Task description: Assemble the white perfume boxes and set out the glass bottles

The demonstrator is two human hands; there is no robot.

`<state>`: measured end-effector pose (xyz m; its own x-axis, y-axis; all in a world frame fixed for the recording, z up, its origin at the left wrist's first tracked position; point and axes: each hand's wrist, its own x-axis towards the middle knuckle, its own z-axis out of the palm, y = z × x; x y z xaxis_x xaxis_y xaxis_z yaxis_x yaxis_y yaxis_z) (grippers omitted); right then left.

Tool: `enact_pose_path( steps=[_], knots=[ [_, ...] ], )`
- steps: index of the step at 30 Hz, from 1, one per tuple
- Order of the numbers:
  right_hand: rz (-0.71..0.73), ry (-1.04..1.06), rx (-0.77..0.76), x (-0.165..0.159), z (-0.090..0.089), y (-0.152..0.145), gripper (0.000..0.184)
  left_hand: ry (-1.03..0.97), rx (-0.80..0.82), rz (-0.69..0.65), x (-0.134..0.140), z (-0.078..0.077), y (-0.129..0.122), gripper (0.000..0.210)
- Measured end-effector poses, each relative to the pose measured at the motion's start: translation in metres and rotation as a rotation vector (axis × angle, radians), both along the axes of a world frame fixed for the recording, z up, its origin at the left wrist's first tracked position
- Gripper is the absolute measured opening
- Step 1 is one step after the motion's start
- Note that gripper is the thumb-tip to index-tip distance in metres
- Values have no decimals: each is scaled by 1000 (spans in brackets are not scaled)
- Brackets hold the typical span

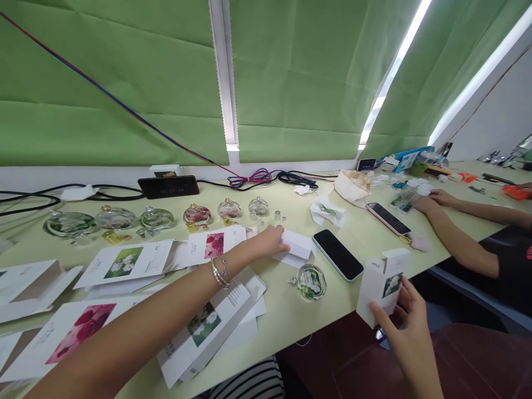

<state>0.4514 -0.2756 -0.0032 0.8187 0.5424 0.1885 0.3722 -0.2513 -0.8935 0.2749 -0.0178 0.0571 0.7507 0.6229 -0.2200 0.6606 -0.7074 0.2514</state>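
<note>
My left hand (272,241) reaches across the table, its fingers closed on the edge of a white folded cardboard piece (297,247). In my right hand (409,316) is a small white carton (380,293) with a white-flower picture, held upright near the table's front edge with its top flaps raised. Between the hands a round glass perfume bottle (310,281) with green and white decoration lies on the table. A dark-screened phone (338,255) rests just behind it. Under my left forearm lies a larger white flower-printed box (208,327).
Several glass bottles (155,219) stand in a row at the back, with small caps before them. More flat printed cartons (124,263) cover the left side. Cables (291,178) run along the wall. At right, another person's hands (428,202) work near a pink phone (388,219).
</note>
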Motion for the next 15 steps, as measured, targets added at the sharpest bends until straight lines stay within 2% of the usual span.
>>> enact_pose_path(
  steps=[6,10,11,13,15],
  knots=[
    [115,-159,-163,-5,10,3,79,63,167,48,-7,8,-18,21],
    [135,-172,-150,-9,9,9,76,72,284,77,-4,20,-47,29],
    [137,-166,-145,-10,9,11,76,73,310,31,-2,22,-57,29],
    [145,-162,-121,-11,9,13,77,59,245,-138,5,23,-77,23],
    [147,-173,-89,-11,10,13,78,48,176,-232,14,17,-94,38]
  ],
)
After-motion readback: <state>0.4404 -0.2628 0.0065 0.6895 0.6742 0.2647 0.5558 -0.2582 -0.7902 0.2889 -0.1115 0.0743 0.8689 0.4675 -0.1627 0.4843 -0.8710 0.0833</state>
